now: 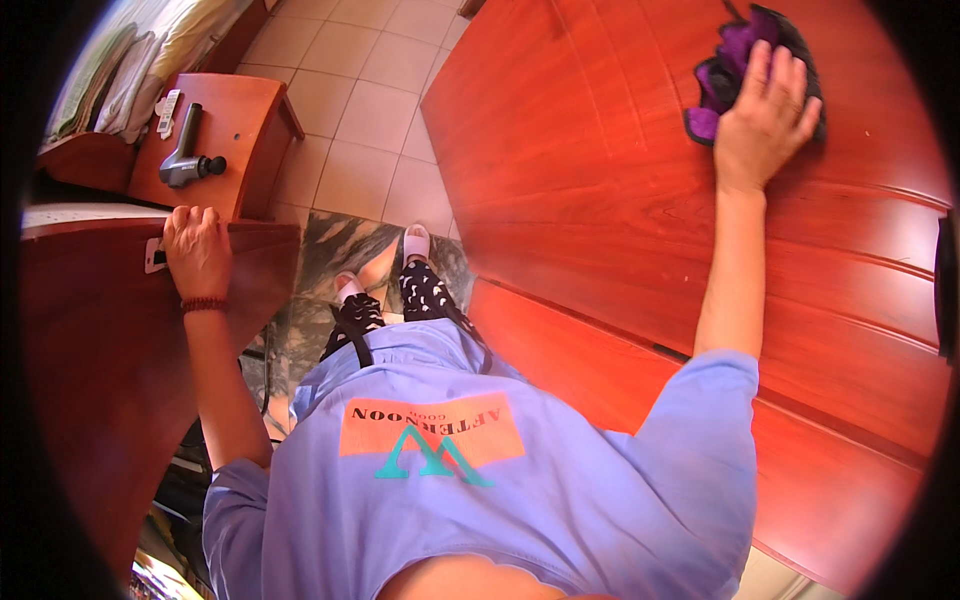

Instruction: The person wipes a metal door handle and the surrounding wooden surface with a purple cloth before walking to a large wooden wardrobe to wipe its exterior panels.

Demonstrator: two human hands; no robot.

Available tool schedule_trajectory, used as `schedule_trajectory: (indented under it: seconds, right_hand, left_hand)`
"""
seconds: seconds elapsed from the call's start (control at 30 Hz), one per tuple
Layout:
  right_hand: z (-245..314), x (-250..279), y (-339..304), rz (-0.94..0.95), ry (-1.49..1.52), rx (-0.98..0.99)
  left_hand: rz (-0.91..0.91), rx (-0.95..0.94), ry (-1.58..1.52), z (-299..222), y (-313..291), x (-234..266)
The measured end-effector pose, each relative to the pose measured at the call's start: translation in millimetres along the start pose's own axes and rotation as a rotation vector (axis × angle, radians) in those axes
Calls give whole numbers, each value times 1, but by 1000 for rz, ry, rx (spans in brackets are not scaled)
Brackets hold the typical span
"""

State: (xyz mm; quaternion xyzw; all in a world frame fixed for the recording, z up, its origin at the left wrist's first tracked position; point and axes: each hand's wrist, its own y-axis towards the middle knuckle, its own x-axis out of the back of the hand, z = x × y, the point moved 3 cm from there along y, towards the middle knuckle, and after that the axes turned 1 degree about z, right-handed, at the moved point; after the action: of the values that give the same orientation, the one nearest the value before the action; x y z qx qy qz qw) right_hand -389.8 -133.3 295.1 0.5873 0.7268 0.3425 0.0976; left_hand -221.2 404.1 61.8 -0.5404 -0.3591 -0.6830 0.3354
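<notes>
One bunched purple-and-black cloth is lying at upper right, directly beneath the nearer right hand, whose spread fingers are pressing it against a red wooden panel, long axis unclear; the left hand, mid-left, is gripping a dark board, fingers bent.

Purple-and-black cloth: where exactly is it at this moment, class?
In the head view, the purple-and-black cloth is at the upper right, under the person's right hand, against the red-brown wooden surface.
</notes>
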Motion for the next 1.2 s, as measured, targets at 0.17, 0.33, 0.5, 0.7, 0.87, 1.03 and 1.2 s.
schedule_trajectory:
  seconds: [0.17, 0.33, 0.5, 0.7, 0.87, 1.03, 1.2]
  right_hand:
    - [127, -26, -156, 450, 141, 723]
    - [156, -16, -329, 872, 611, 1276]
    - [154, -57, -150, 413, 295, 737]
    - [140, -101, 45, 59, 56, 331]
    - [254, -116, -100, 300, 61, 779]
    - [246, -19, -415, 907, 466, 1408]
    - [198, 3, -428, 889, 584, 1566]
  left_hand:
    - [-33, -12, 27, 1, 1, 0]
    - [21, 27, -17, 0, 3, -1]
    - [-57, 60, 5, 2, 2, -8]
    - [0, 82, 72, 8, 5, -19]
    - [-4, 92, 98, 10, 5, -22]
    - [-14, 90, 115, 12, 3, -28]
    - [-12, 139, 142, 11, 2, -31]
